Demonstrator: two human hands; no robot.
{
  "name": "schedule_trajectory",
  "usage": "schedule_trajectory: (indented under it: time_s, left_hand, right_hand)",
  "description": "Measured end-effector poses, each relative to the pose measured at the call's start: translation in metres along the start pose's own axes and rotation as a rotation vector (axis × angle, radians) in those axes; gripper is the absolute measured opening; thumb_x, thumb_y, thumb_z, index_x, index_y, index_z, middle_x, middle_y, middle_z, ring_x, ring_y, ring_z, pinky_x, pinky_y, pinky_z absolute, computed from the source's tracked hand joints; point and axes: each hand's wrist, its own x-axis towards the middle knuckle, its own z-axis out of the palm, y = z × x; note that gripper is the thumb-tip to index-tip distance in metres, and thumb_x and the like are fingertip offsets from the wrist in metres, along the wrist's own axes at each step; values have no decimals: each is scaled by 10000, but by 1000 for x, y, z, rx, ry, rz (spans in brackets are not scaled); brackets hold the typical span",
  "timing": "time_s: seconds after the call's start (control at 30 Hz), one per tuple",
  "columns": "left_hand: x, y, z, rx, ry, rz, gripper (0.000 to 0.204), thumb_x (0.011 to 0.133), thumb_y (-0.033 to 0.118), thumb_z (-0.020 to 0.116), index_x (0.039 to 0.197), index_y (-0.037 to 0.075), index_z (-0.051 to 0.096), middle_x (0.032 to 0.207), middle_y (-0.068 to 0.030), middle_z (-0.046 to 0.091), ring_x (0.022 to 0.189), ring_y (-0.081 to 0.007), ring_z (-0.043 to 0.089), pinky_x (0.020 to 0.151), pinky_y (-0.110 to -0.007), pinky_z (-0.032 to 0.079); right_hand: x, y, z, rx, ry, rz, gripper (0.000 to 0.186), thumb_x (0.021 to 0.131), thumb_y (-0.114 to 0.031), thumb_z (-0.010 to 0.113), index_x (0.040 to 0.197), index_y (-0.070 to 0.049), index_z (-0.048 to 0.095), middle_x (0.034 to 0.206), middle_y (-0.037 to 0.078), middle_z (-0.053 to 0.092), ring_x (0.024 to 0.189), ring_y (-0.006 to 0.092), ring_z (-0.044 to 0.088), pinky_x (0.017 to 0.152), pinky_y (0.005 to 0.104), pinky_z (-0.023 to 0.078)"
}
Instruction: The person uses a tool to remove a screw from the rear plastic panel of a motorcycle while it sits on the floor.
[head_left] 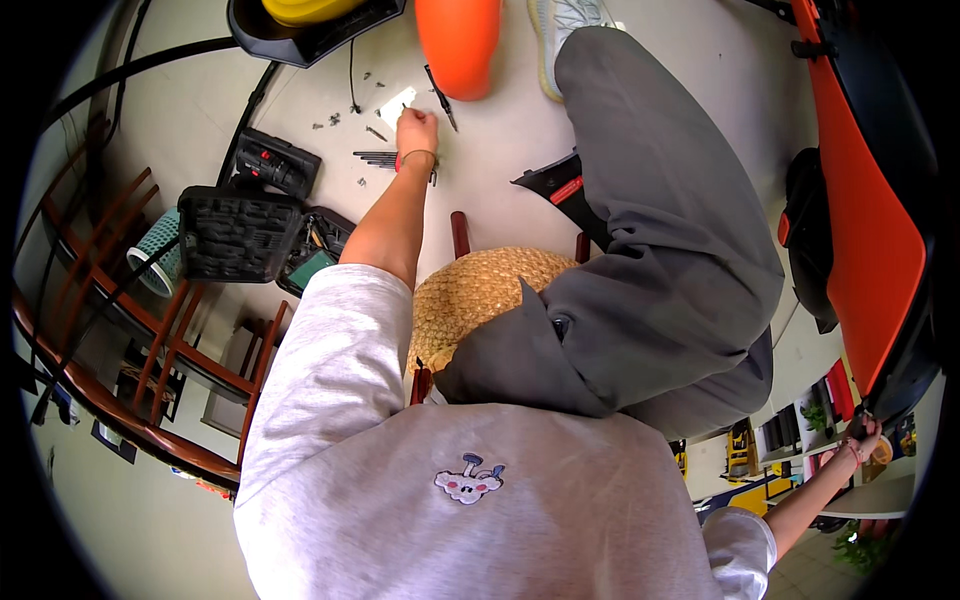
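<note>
My left hand [416,132] reaches down to the floor with its fingers pinched together. What they hold, if anything, is too small to make out. It is over a small white sheet [395,108], next to a black screwdriver-like tool [441,98]. Several dark rods [376,159] lie by my wrist, with loose screws [334,119] scattered to their left. Far out at the right, my right hand [864,440] is closed around the black edge of a large orange panel [870,230]. That panel stands upright beside my leg.
A woven stool [490,285] is under me. An open black tool case [240,235] and a black case with red marks [278,162] lie left, near wooden chairs [190,345]. An orange rounded object [460,45] and a black tray-like part [315,35] stand ahead.
</note>
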Motion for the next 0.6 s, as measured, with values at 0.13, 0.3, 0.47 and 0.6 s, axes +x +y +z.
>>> schedule_trajectory:
  time_s: [0.13, 0.3, 0.47, 0.6]
  left_hand:
    - [16, 28, 25, 90, -71, -36, 440, 808, 352, 760, 1053, 3, 646, 1022, -211, 730, 996, -399, 693, 892, -456, 537]
    - [35, 8, 35, 107, -68, -98, 479, 790, 431, 721, 952, -18, 685, 955, -248, 733, 939, -426, 705, 856, -486, 546]
    - [-19, -13, -30, -265, -424, -291, 245, 941, 223, 598, 831, 9, 648, 709, -73, 663, 577, -154, 612, 483, -312, 460]
    - [-85, 12, -105, -779, -507, -339, 115, 1009, 148, 535, 960, 67, 599, 742, -8, 590, 575, -88, 489, 523, -240, 413]
  right_hand:
    - [-5, -3, -3, 76, -22, 31, 310, 1062, -116, 404, 755, -125, 358, 594, -40, 268, 583, 143, 329, 651, 332, 368]
    - [-4, 2, -18, -57, 45, -58, 279, 1070, -142, 433, 794, -111, 453, 599, -51, 268, 574, 127, 320, 629, 325, 359]
    - [6, 25, -31, 90, -15, -30, 336, 1073, -174, 462, 738, -149, 460, 610, -49, 336, 602, 142, 344, 608, 310, 342]
    - [8, 49, -11, 113, 29, -123, 172, 1069, -143, 477, 927, -78, 548, 616, -55, 360, 614, 131, 409, 748, 319, 473]
